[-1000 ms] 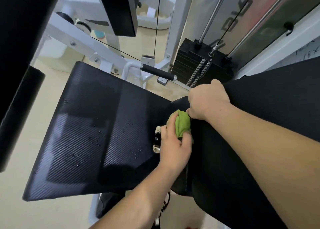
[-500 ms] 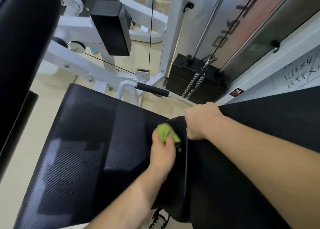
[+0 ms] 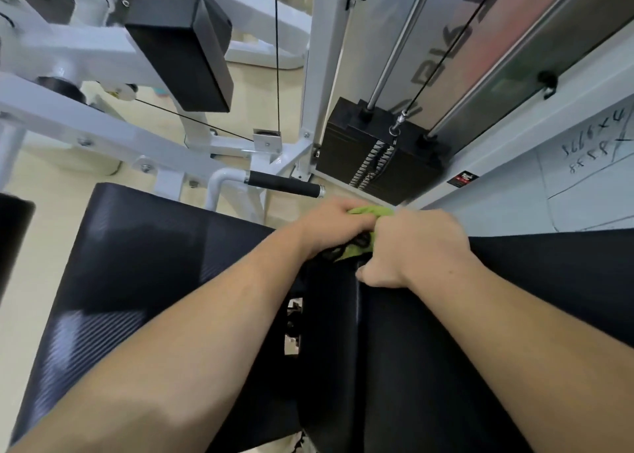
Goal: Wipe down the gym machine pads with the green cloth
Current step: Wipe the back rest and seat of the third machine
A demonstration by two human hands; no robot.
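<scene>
Cloth (image 3: 372, 210), green, soft fabric, bunched small. Location: at the top edge of the smooth black upholstered back pad (image 3: 514, 315), wedged between the two hands and touching both. A second fold shows lower down, in the gap between them.

Left hand (image 3: 329, 227): fingers curled and pressed together over the cloth, gripping it against the pad edge.

Right hand (image 3: 418, 246): knuckles up, fingers curled over the pad's top edge, thumb lying on its face. Whether cloth also lies under those fingers cannot be told.

Wide black seat pad with ribbed texture (image 3: 154, 263): to the left, under the left forearm, apart from the cloth.

Beyond:
- black foam handle grip on a white tube (image 3: 284, 188)
- white-painted steel frame (image 3: 103, 126)
- black rectangular block pad (image 3: 185, 47)
- black weight stack (image 3: 380, 154) on chrome guide rods

Risks, as judged:
- A cloth balled this tightly offers little wiping face, so a pass may leave strips of pad untouched.
- It sits at an edge and could slip out of the grip, dropping behind the back pad or into the slot between the two pads.
- Metal hardware in that slot could snag a loose fold.

Obscured:
- The fingertips of both hands are hidden.
- Most of the cloth is hidden.
- The bracket in the slot is only glimpsed, and its form is unclear.
- The forearms cover much of both pads, so the wiped area cannot be judged.
- The seat pad is blurred, and its near edge is cut off.
</scene>
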